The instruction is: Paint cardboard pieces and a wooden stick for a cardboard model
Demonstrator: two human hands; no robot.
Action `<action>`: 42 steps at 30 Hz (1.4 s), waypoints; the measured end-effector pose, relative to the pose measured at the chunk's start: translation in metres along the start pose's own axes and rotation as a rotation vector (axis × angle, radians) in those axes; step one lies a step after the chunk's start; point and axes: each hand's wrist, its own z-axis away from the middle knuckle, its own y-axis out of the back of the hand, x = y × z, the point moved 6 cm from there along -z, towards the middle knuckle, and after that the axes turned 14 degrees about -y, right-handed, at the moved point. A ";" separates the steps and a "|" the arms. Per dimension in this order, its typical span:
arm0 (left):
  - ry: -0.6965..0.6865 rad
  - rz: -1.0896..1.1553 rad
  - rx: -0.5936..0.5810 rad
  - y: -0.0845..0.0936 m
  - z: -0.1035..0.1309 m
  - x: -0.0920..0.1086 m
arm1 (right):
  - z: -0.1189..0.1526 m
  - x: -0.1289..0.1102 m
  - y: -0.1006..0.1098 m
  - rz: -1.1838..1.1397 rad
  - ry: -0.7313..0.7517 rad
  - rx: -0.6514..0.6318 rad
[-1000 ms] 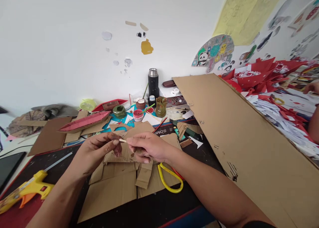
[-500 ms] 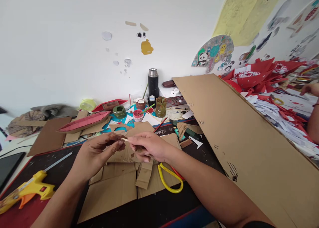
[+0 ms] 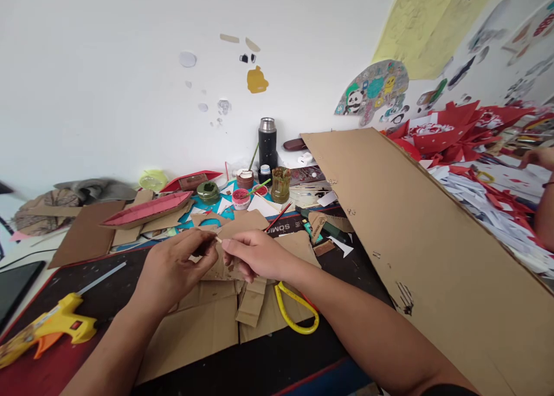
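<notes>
Between my two hands is a small, thin pale strip, mostly covered by fingers; its material is hard to make out. My left hand pinches its left end with thumb and curled fingers. The other end sits between the thumb and fingers of my right hand. Both hands hover over cut cardboard pieces on the dark mat. Below my right wrist lies a yellow loop, with a bit of red beside it.
A yellow glue gun lies at left. Behind the hands are a pink-lined cardboard boat, paint jars and a black thermos. A large cardboard sheet slants along the right; beyond it is another person's hand.
My left hand has rolled slightly, its fingers curling more tightly around the strip. The strip now tilts down to the right. The view has shifted a little.
</notes>
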 end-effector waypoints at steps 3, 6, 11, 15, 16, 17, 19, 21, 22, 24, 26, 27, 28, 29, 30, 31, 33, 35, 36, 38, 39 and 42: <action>0.001 -0.031 -0.002 0.000 0.000 -0.001 | 0.000 0.000 0.003 0.099 0.059 0.096; 0.007 -0.038 -0.021 -0.003 0.001 -0.002 | 0.004 -0.004 0.007 0.296 0.158 0.256; 0.065 0.019 -0.064 -0.009 0.007 -0.012 | 0.010 -0.014 0.007 0.638 0.289 0.436; 0.100 0.069 -0.093 -0.013 0.011 -0.018 | 0.010 -0.015 0.009 0.794 0.262 0.511; 0.101 0.081 -0.105 -0.014 0.011 -0.019 | 0.010 -0.016 0.008 0.833 0.264 0.523; 0.100 0.093 -0.116 -0.015 0.011 -0.019 | 0.011 -0.016 0.008 0.869 0.267 0.532; 0.089 0.121 -0.132 -0.016 0.011 -0.018 | 0.011 -0.017 0.006 0.926 0.263 0.541; 0.078 0.143 -0.140 -0.016 0.012 -0.018 | 0.011 -0.016 0.004 0.969 0.253 0.545; 0.071 0.152 -0.149 -0.016 0.012 -0.019 | 0.011 -0.016 0.003 0.986 0.252 0.546; 0.062 0.164 -0.177 -0.016 0.014 -0.019 | 0.010 -0.015 0.002 1.015 0.258 0.542; 0.053 0.153 -0.193 -0.015 0.015 -0.020 | 0.010 -0.015 0.001 1.040 0.263 0.539; 0.049 0.144 -0.194 -0.015 0.015 -0.020 | 0.009 -0.014 0.000 1.054 0.262 0.539; 0.045 0.134 -0.192 -0.015 0.015 -0.020 | 0.009 -0.014 0.000 1.067 0.259 0.539; 0.043 0.126 -0.189 -0.015 0.015 -0.020 | 0.009 -0.014 0.000 1.079 0.256 0.538; 0.043 0.121 -0.189 -0.015 0.015 -0.020 | 0.009 -0.014 0.000 1.089 0.253 0.538; 0.048 0.118 -0.191 -0.016 0.015 -0.020 | 0.009 -0.014 -0.001 1.096 0.251 0.538; 0.063 0.113 -0.196 -0.018 0.014 -0.019 | 0.009 -0.014 -0.001 1.099 0.251 0.539; 0.083 0.105 -0.198 -0.019 0.012 -0.018 | 0.009 -0.014 0.000 1.092 0.259 0.540; 0.092 0.100 -0.196 -0.020 0.011 -0.017 | 0.009 -0.014 0.000 1.086 0.266 0.541; 0.109 0.090 -0.191 -0.019 0.008 -0.014 | 0.008 -0.013 0.000 1.072 0.281 0.541; 0.119 0.087 -0.188 -0.019 0.007 -0.014 | 0.008 -0.013 0.001 1.064 0.286 0.543; 0.169 0.096 -0.186 -0.019 0.005 -0.014 | 0.008 -0.012 0.001 1.049 0.283 0.543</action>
